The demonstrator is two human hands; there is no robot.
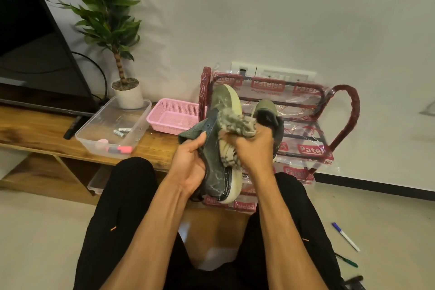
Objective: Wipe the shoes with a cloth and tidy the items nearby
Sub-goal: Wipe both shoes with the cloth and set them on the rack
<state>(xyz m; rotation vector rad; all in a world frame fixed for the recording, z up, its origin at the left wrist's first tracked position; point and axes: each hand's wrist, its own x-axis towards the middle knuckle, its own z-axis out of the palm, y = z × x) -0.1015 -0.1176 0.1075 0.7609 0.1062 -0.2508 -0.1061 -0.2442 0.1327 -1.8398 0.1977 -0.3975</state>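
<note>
A clear tub (141, 122), a pink basket (164, 126) and a remote (73, 129) are carried by the wooden bench (160, 146); a blue-capped pen (346, 236) and a green pen (347, 260) are left on the floor (376, 214).

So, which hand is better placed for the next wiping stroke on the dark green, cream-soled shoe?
Right. The right hand grips the shaggy grey cloth against the dark green shoe, while the left hand holds that shoe.

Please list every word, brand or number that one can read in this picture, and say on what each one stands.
"Patelsa": white on red, on the plastic wrap of the shoe rack, repeated on several bars.
The small line under the top label: too blurred to read.
Print on the batteries in the clear box: too small to read.
</note>
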